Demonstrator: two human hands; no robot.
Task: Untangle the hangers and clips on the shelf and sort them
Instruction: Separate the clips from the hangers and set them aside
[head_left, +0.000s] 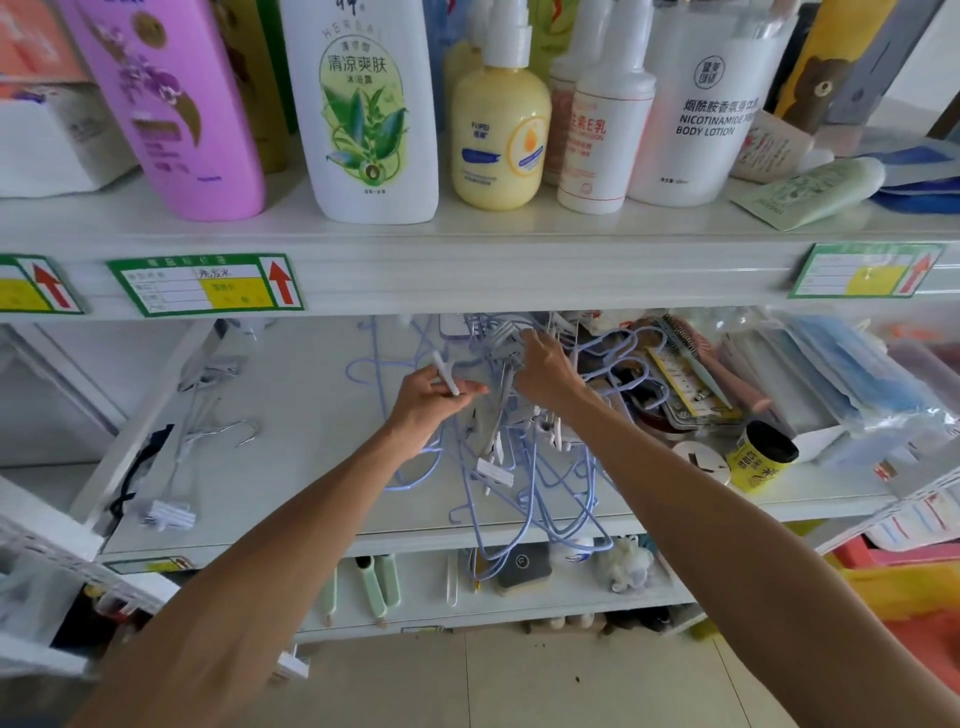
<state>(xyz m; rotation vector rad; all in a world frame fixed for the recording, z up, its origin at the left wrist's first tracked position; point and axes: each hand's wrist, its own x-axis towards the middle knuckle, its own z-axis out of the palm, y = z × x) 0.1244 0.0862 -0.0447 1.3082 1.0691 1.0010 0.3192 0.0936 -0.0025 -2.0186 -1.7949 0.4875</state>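
Sorting is barely started: my left hand pinches a white clip, my right hand grips the lilac hanger tangle.

**White shelves, with hangers heaped on the middle one**

The middle shelf is a flat white board. At its centre lies a tangle of lilac wire hangers with white clips caught among them, and several loops hang over the front edge. To the left, apart from the heap, lie a silver wire hanger and a white clip bar near the front. To the right lie a pink hairbrush, a yellow can on its side and packs of blue masks. The upper shelf carries upright bottles, among them a purple bottle and a yellow bottle. Its front rail bears green price labels.
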